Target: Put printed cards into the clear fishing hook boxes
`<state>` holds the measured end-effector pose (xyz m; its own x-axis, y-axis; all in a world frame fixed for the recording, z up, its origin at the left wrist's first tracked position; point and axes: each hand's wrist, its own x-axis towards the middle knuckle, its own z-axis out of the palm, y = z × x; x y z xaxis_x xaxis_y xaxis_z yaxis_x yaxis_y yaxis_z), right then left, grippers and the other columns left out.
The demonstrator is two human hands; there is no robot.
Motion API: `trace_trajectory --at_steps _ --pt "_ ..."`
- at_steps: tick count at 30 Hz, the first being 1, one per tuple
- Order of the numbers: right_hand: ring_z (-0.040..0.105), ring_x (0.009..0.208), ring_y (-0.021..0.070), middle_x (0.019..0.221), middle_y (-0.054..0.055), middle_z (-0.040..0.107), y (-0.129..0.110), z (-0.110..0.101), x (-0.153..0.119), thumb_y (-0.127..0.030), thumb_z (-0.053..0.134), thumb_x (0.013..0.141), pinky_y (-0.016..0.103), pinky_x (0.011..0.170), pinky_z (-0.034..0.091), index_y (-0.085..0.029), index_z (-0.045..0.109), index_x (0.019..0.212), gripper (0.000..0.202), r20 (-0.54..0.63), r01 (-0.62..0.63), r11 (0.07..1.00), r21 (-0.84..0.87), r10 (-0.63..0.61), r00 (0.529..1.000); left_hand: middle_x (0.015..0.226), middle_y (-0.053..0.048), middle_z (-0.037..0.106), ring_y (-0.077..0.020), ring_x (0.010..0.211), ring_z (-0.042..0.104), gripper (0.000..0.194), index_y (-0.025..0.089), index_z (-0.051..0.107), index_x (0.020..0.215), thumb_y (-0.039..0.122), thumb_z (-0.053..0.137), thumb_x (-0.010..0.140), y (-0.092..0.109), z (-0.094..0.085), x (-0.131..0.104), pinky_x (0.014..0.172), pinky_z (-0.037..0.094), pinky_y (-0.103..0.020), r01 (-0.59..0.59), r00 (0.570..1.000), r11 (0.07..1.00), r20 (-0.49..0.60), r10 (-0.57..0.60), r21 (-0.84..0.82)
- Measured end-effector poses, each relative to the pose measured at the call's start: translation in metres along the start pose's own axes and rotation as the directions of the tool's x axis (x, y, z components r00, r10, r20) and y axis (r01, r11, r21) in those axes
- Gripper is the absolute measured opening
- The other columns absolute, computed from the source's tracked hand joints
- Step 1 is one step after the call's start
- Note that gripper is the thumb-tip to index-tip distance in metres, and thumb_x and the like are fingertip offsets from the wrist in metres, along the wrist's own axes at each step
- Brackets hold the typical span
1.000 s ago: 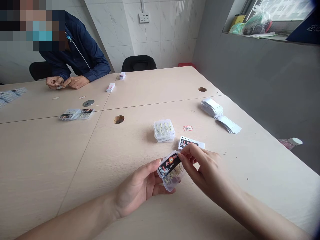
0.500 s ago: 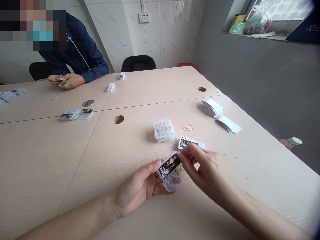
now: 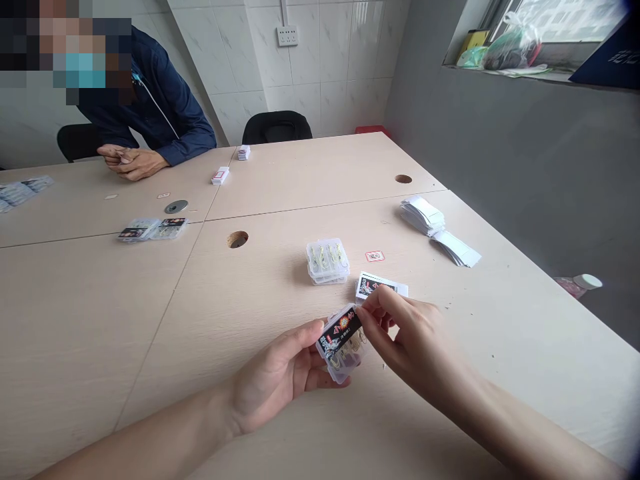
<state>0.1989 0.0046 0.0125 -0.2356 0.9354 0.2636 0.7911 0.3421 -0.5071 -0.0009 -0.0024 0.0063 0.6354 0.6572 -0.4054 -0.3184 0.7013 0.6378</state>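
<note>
A clear plastic box of hooks point(image 3: 345, 357) is tilted in my left hand point(image 3: 285, 370), with the thumb at its left edge and fingers beneath. Across the box's upper part lies a black label point(image 3: 340, 331) with red and white print. My right hand point(image 3: 405, 330) pinches the label's upper right corner between thumb and forefinger. Just behind that hand is a pile of printed labels point(image 3: 373, 283), partly hidden by it. Beyond the held box stand stacked clear hook boxes point(image 3: 327, 260).
White paper slips point(image 3: 423, 215) lie at the right. A small red-edged sticker point(image 3: 375, 256) is near the boxes. Labelled boxes point(image 3: 170, 229) and a metal disc point(image 3: 177, 207) sit at the left. Across the table, a person in a dark blue jacket point(image 3: 173, 100) leans on it.
The other person's hands have come closer together, and the dark item between them no longer shows. My hands and the held box are almost unchanged.
</note>
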Motion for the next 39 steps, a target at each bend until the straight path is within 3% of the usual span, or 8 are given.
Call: trace_trajectory --at_steps 12,21,26,31,36,39 --pt "0.047 0.044 0.0097 0.057 -0.003 0.058 -0.001 0.000 0.000 -0.029 0.049 0.090 0.022 0.046 0.031 -0.020 0.050 0.073 0.019 0.006 -0.010 1.000 -0.007 0.010 1.000 0.109 -0.012 0.065 -0.0251 0.104 0.058 0.037 0.015 0.062 0.120 0.034 0.041 0.097 0.000 0.001 -0.001 0.089 0.047 -0.039 -0.004 1.000 1.000 -0.005 0.004 -0.001" --pt "0.047 0.046 0.0105 0.057 -0.002 0.055 0.004 -0.003 0.001 -0.032 0.045 0.093 0.023 0.049 0.034 -0.021 0.049 0.077 0.020 0.007 -0.021 1.000 0.023 0.021 1.000 0.127 -0.016 0.062 -0.0317 0.110 0.062 0.047 0.012 0.057 0.128 0.043 0.041 0.096 0.003 -0.010 0.004 0.087 0.049 -0.038 0.008 0.998 0.994 -0.058 -0.015 -0.112" --pt "0.042 0.045 0.0110 0.058 -0.004 0.054 0.006 -0.001 0.001 -0.035 0.041 0.096 0.024 0.048 0.031 -0.022 0.052 0.084 0.021 0.086 -0.056 0.998 0.037 0.053 0.995 0.121 -0.015 0.066 -0.0324 0.103 0.066 0.048 0.014 0.057 0.127 0.046 0.043 0.095 0.008 -0.011 0.004 0.076 0.053 -0.034 0.012 0.994 0.995 -0.110 -0.022 -0.094" --pt "0.043 0.049 0.0119 0.058 -0.003 0.053 0.006 -0.003 0.000 -0.041 0.035 0.098 0.025 0.048 0.032 -0.022 0.046 0.070 0.035 0.226 -0.098 0.977 0.192 0.053 0.973 0.113 -0.018 0.069 -0.0286 0.089 0.071 0.052 0.012 0.059 0.124 0.050 0.039 0.095 0.009 -0.007 0.003 0.065 0.052 -0.029 -0.006 0.993 1.000 -0.119 0.004 -0.015" --pt "0.049 0.053 0.0123 0.060 -0.002 0.056 0.005 -0.008 -0.002 -0.046 0.038 0.097 0.025 0.049 0.036 -0.022 0.051 0.072 0.036 0.349 -0.188 0.911 0.366 0.053 0.936 0.115 -0.019 0.068 -0.0282 0.093 0.070 0.060 0.013 0.057 0.128 0.056 0.032 0.095 0.013 -0.004 0.001 0.068 0.051 -0.028 -0.034 0.998 0.999 -0.058 0.037 0.038" --pt "0.053 0.056 0.0123 0.064 -0.001 0.059 0.006 -0.010 -0.003 -0.049 0.040 0.096 0.025 0.052 0.040 -0.022 0.054 0.076 0.036 0.402 -0.256 0.848 0.465 0.055 0.914 0.118 -0.017 0.067 -0.0282 0.100 0.068 0.049 0.015 0.059 0.126 0.048 0.047 0.092 0.018 -0.001 -0.003 0.074 0.052 -0.029 -0.089 0.996 0.985 0.004 0.089 0.151"
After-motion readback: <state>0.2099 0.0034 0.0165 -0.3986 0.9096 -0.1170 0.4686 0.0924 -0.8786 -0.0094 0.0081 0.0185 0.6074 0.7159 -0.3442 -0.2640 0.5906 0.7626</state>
